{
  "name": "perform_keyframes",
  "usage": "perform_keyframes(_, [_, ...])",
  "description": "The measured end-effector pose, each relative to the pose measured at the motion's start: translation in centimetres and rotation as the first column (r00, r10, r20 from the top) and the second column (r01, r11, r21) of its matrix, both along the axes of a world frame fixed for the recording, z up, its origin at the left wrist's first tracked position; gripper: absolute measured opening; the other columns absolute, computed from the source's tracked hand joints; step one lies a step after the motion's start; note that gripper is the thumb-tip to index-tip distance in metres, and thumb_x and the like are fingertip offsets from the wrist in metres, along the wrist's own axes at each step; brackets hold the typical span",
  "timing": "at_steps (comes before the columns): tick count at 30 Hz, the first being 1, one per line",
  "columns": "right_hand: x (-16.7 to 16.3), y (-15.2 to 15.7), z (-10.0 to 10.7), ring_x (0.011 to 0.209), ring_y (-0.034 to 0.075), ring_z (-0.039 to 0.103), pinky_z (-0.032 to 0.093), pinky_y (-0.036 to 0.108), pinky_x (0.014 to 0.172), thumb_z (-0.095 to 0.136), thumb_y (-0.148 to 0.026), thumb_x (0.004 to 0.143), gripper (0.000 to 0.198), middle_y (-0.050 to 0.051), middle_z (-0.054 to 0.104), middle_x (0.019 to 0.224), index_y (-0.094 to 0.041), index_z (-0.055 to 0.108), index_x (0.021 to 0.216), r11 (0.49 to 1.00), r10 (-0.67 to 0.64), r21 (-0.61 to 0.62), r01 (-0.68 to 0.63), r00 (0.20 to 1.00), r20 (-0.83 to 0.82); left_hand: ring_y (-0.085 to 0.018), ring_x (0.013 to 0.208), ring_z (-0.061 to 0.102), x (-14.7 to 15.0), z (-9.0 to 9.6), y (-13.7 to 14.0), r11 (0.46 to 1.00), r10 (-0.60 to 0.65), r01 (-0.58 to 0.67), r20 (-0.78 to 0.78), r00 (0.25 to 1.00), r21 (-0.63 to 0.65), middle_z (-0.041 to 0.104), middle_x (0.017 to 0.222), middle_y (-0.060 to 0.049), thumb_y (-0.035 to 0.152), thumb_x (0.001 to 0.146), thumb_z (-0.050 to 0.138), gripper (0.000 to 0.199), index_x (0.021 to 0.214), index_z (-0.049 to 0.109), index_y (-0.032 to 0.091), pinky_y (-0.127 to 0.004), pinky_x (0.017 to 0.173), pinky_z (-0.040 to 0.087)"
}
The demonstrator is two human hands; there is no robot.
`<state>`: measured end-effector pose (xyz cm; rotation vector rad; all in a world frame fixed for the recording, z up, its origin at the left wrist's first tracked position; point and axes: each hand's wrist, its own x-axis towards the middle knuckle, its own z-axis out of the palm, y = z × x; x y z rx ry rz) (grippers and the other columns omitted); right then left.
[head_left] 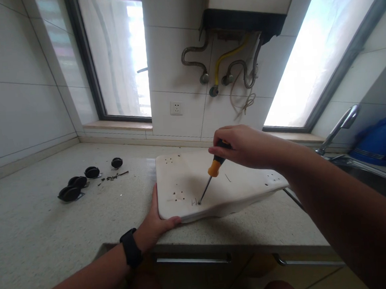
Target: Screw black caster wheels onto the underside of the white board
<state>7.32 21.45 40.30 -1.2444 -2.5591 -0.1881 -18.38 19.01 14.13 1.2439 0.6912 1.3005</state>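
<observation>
My right hand (234, 146) is closed round the handle of a screwdriver (214, 166) with a yellow and black grip. Its thin shaft slants down to the left, and the tip meets a small screw or hole (199, 202) near the front edge of a white panel (185, 176). Clusters of small holes mark the panel's corners, and a pencil-like mark sits beside the tip. At the front left corner, my left hand (157, 219) grips the panel, thumb along the front edge and fingers against the left side, partly hidden.
Several black casters (70, 193) lie on the speckled countertop (119, 224) to the left, near a small pile of screws (111, 178). A faucet (339, 127) and sink (364, 181) are at the right. Drawer handles (192, 260) run below the counter edge.
</observation>
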Motion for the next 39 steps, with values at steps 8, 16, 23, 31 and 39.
perform_keyframes(8, [0.9, -0.8, 1.8, 0.083, 0.021, 0.069, 0.048, 0.033, 0.070, 0.066, -0.042, 0.090, 0.023, 0.003, 0.077, 0.099, -0.029, 0.068, 0.108, 0.920, 0.190, -0.333, -0.207, 0.978, -0.085, -0.049, 0.136, 0.047, -0.1, 0.2, -0.4, 0.989, -0.089, 0.090, 0.007, 0.996, -0.121, 0.021, 0.167, -0.018, 0.027, 0.075, 0.089, 0.136, 0.160, -0.016, 0.046, -0.055, 0.082, 0.065])
perform_keyframes(16, [-0.9, -0.5, 1.5, 0.059, 0.021, 0.060, 0.037, 0.035, 0.056, 0.056, -0.072, 0.086, 0.051, 0.006, 0.070, 0.073, -0.023, 0.068, 0.082, 0.973, -0.185, -0.096, 0.211, 0.955, 0.234, -0.048, 0.138, 0.044, -0.1, -0.3, -0.2, 0.994, -0.083, 0.084, 0.024, 0.996, -0.071, 0.024, 0.166, -0.018, 0.030, 0.077, 0.088, 0.131, 0.161, -0.011, 0.043, -0.050, 0.081, 0.066])
perform_keyframes(23, [0.7, -0.7, 2.3, 0.088, 0.024, 0.067, 0.048, 0.036, 0.072, 0.060, -0.045, 0.090, 0.047, 0.008, 0.075, 0.111, -0.024, 0.056, 0.132, 0.929, 0.025, -0.371, 0.009, 0.996, 0.087, -0.048, 0.136, 0.046, -0.2, -0.6, 0.0, 0.993, -0.088, 0.090, 0.030, 0.996, -0.073, 0.026, 0.164, -0.018, 0.029, 0.077, 0.088, 0.132, 0.161, -0.012, 0.044, -0.051, 0.079, 0.066])
perform_keyframes(31, [-0.8, -0.3, 1.9, 0.066, 0.020, 0.065, 0.044, 0.034, 0.059, 0.066, -0.067, 0.083, 0.044, 0.003, 0.075, 0.078, -0.024, 0.072, 0.089, 0.959, -0.055, -0.273, 0.079, 0.994, 0.092, -0.048, 0.136, 0.047, -0.1, -0.8, -0.1, 0.995, -0.050, 0.050, 0.011, 0.999, -0.085, 0.024, 0.166, -0.016, 0.031, 0.077, 0.089, 0.132, 0.161, -0.012, 0.046, -0.055, 0.082, 0.065])
perform_keyframes(39, [0.2, -1.0, 2.0, 0.077, 0.021, 0.066, 0.045, 0.034, 0.063, 0.064, -0.051, 0.088, 0.046, 0.007, 0.074, 0.102, -0.026, 0.058, 0.126, 0.955, 0.045, -0.295, -0.012, 0.993, 0.105, -0.043, 0.125, 0.057, -0.2, -0.9, 0.0, 0.994, -0.055, 0.055, 0.000, 0.998, -0.089, 0.026, 0.164, -0.019, 0.031, 0.078, 0.088, 0.133, 0.161, -0.015, 0.045, -0.052, 0.077, 0.066])
